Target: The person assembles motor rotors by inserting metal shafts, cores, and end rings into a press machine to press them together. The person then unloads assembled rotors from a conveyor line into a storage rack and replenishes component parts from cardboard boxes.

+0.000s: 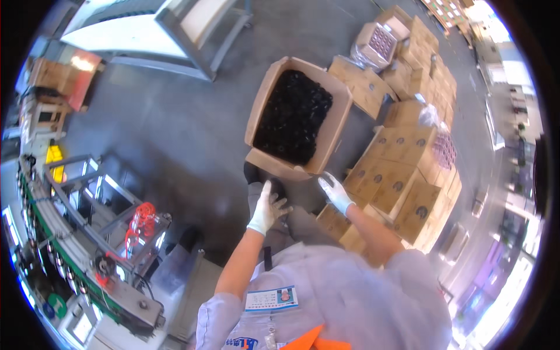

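In front of me is an open cardboard box (338, 125), its flaps folded outward. Many small black pieces (294, 116) fill it; their kind is too small to make out. My left hand (268, 209), in a white glove, is just short of the box's near flap, its fingers spread and nothing in them. By the box's near right corner is my right hand (336, 192), also white-gloved, fingers stretched out and empty. Whether its fingertips touch the cardboard I cannot tell.
Stacked cardboard cartons (385, 169) rise close on my right. An opened carton of pinkish round items (380, 45) sits on the far stack. To the left runs a conveyor line (76, 262) with a metal frame and a coiled orange hose (140, 221). A white-topped metal table (134, 41) stands far left.
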`<state>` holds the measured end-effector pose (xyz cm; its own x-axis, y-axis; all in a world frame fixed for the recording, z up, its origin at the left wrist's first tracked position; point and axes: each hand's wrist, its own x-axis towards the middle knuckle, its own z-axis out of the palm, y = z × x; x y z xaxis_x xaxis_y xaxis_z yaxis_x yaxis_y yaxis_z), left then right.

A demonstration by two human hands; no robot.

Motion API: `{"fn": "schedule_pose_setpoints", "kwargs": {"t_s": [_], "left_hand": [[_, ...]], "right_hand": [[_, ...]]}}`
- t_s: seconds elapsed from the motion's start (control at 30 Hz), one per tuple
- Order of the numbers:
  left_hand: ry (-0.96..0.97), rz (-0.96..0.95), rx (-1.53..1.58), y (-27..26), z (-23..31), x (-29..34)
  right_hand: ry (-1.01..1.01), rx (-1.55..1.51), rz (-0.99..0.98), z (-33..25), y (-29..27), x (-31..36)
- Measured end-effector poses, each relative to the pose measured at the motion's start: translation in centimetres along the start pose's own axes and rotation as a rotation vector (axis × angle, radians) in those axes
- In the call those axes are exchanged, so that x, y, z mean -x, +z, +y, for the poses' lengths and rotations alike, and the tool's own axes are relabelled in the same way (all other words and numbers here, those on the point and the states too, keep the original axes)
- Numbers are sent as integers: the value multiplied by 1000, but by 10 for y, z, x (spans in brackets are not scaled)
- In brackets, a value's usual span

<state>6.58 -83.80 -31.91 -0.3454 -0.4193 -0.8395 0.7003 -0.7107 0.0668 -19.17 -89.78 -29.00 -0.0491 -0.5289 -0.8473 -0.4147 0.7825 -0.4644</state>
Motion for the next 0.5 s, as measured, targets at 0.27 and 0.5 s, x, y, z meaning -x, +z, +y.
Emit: {"fn": "schedule_pose_setpoints", "kwargs": {"t_s": [0.27,0.5], "left_hand": [[-20,-36,126,21,88,-143],[-33,145,313,58,105,-292]], "right_hand": [[-279,299,203,-79,-35,-131],[-494,563,123,-162,-64,-352]]}}
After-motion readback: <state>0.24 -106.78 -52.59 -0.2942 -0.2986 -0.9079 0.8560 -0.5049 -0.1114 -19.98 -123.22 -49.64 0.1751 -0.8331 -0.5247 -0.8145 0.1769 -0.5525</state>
